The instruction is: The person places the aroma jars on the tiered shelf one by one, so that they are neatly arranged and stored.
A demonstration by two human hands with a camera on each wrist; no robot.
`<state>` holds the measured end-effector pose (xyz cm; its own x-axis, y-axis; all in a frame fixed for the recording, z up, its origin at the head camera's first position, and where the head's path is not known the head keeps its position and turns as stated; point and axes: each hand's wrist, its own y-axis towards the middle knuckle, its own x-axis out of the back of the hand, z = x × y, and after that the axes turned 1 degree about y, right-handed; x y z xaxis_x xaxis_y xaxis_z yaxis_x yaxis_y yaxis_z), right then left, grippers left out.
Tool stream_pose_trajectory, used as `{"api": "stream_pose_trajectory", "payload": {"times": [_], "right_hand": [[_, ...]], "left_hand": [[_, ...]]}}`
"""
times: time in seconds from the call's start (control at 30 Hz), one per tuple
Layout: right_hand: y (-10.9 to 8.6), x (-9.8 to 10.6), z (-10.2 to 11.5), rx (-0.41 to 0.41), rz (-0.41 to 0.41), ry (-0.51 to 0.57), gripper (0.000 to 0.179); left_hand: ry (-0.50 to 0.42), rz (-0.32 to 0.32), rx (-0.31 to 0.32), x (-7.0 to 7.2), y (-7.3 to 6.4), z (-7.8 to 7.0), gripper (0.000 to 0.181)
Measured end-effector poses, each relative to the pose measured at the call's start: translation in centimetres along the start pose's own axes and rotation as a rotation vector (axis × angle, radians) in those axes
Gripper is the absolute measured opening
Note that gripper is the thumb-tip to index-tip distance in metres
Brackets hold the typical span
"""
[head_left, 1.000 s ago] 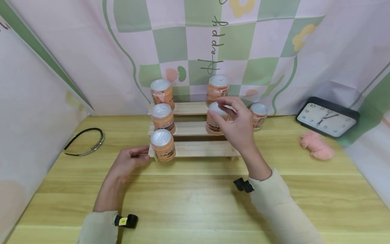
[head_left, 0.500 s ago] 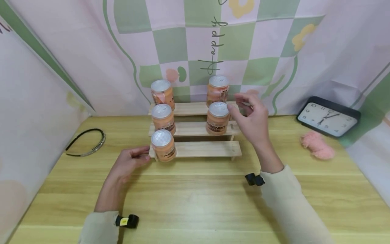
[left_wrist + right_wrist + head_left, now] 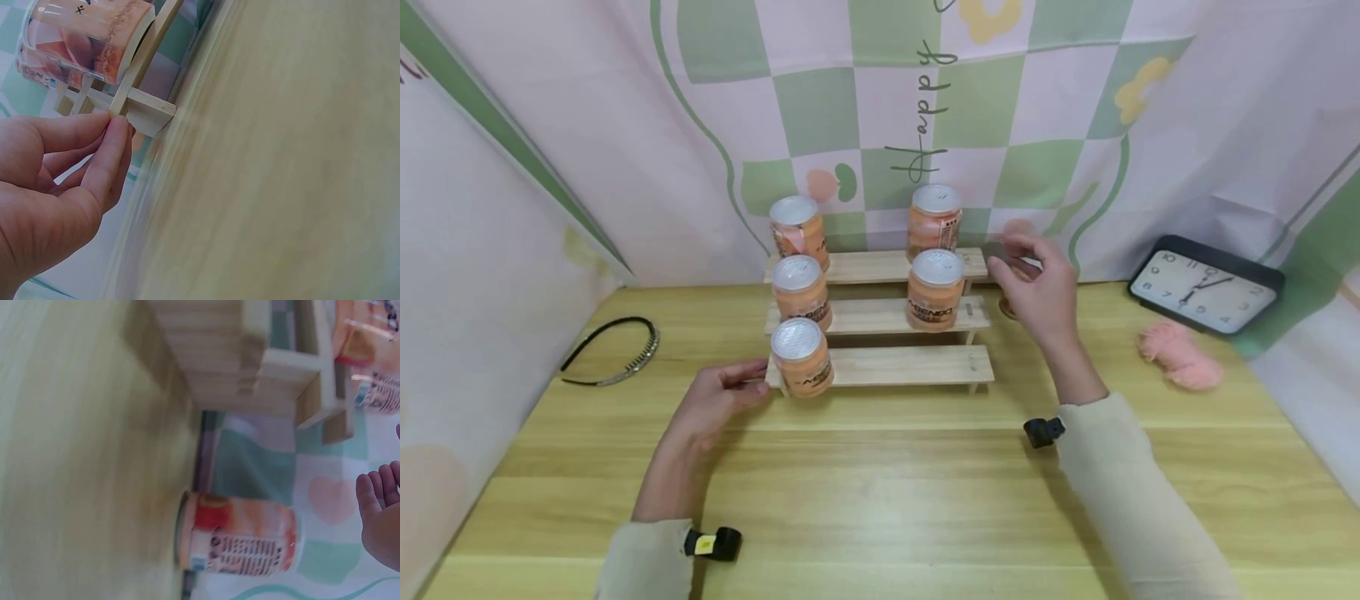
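Note:
A three-step wooden display rack (image 3: 910, 365) carries several orange cans with silver lids. My left hand (image 3: 718, 402) pinches the left end of its lowest step; the left wrist view shows fingertips (image 3: 112, 122) at the board's edge, below a can (image 3: 87, 37). On the left, one can (image 3: 802, 367) stands on each step; on the right, cans (image 3: 935, 296) stand on the middle and top steps. My right hand (image 3: 1043, 293) hovers over a loose can (image 3: 1009, 307) on the table, mostly hidden behind it. In the right wrist view that can (image 3: 244, 534) stands apart from the fingers.
A black headband (image 3: 643, 354) lies on the table at the left. To the right are a black-framed clock (image 3: 1206, 287) and a pink yarn bundle (image 3: 1180, 358). A checkered curtain (image 3: 898, 108) hangs right behind the rack.
My right hand has left the can on the middle step and moved right, over the loose can beside the rack. My left hand stays at the rack's end.

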<state>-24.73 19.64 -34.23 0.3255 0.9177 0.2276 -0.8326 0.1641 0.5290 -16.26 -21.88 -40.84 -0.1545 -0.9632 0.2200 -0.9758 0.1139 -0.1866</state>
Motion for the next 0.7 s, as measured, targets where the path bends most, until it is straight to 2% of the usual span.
{"api": "stream_pose_trajectory", "payload": {"times": [0.27, 0.5, 0.7], "right_hand": [[0.7, 1.3, -2.0, -0.073, -0.017, -0.112, 0.042], [1.3, 2.4, -3.3, -0.173, -0.01, -0.186, 0.053], [1.8, 3.1, -4.3, -0.211, -0.039, -0.235, 0.058]], "left_hand": [[-0.001, 0.002, -0.003, 0.1, 0.0, 0.0, 0.046], [0.001, -0.007, -0.006, 0.0, 0.1, 0.1, 0.046], [0.003, -0.01, -0.003, 0.0, 0.1, 0.2, 0.046]]}}
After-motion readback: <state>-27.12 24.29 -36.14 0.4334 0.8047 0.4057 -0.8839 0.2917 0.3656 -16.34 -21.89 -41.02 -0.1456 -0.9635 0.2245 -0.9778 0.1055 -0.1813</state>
